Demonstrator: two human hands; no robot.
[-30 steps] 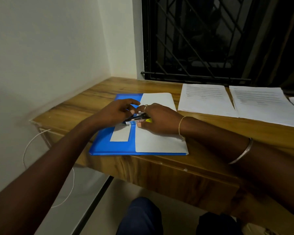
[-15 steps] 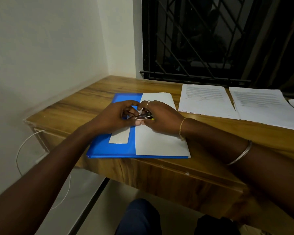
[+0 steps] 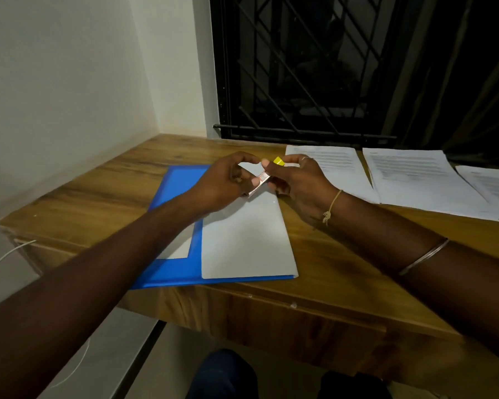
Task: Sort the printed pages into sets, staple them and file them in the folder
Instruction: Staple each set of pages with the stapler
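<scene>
Open desk (image 3: 104,197) left of the folder (image 3: 182,182) and in front of the printed pages (image 3: 409,180); wall (image 3: 55,96) left, window grille (image 3: 300,82) behind.

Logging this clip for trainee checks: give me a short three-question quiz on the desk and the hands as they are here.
1. True or false: the left hand and right hand lie flat on the desk.
2. Where are the pages with visible print? A on the blue folder; B right of the folder; C on the floor.
3. Fill in: the tab at the right hand's fingertips is ____.
Key: 1 false, both pinch a small item over the folder; 2 B; 3 yellow.
</scene>
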